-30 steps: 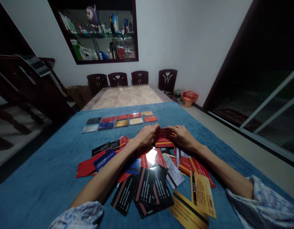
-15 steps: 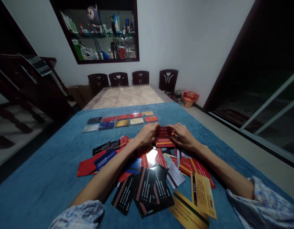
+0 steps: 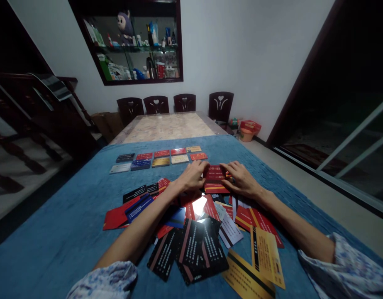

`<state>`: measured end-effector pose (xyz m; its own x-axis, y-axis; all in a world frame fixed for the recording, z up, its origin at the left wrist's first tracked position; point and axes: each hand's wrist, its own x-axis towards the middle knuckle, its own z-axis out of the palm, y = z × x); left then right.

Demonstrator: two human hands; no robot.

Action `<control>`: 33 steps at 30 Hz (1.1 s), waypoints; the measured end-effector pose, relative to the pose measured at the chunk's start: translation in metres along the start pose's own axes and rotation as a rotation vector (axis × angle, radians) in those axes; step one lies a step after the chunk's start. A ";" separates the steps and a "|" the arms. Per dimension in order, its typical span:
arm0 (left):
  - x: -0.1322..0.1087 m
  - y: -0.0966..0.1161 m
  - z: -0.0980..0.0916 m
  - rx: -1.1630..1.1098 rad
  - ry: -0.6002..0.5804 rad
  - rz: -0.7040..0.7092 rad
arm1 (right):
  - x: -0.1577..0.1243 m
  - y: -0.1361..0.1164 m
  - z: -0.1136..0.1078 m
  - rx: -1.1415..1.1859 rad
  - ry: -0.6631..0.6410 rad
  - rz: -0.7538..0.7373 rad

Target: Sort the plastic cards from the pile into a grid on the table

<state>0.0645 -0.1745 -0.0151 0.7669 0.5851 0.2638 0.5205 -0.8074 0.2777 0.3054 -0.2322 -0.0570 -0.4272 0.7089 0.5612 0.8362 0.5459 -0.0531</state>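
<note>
Table (image 3: pixel 171 125), blue cloth (image 3: pixel 67 232) over near end. Loose card pile (image 3: pixel 196 249) on cloth, around the forearms; two neat card rows (image 3: pixel 161 162) farther out. Left hand (image 3: pixel 193 175) and right hand (image 3: pixel 242 179) pinch opposite ends of red card (image 3: pixel 215 173), tilted up at pile's far edge. Possibly several cards, too dim to tell.

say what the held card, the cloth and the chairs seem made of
Held card: likely plastic, smooth; it looks flat and crisp-edged, though coated paper is possible.
Cloth: fabric, matte and perhaps napped; it shows soft ripples and no glare.
Chairs: probably dark-stained wood, judging by the brown colour and cut-outs; finish hard to tell.
</note>
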 end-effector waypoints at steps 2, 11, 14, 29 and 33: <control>-0.001 0.002 -0.003 0.031 -0.018 -0.005 | 0.000 0.000 -0.001 0.011 -0.008 0.001; -0.004 0.006 -0.007 0.062 -0.088 -0.042 | -0.002 0.004 0.002 0.076 -0.006 0.012; -0.004 0.003 -0.003 0.072 -0.086 -0.044 | -0.003 0.004 0.003 0.089 -0.005 0.027; -0.006 0.002 -0.015 0.173 -0.162 -0.062 | 0.013 0.011 0.011 0.072 -0.116 -0.004; -0.009 -0.002 -0.024 0.209 -0.199 -0.081 | 0.029 0.005 0.010 0.055 -0.146 -0.036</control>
<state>0.0475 -0.1768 0.0042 0.7673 0.6388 0.0563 0.6334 -0.7687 0.0888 0.2939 -0.2048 -0.0490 -0.5051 0.7439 0.4377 0.8013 0.5925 -0.0824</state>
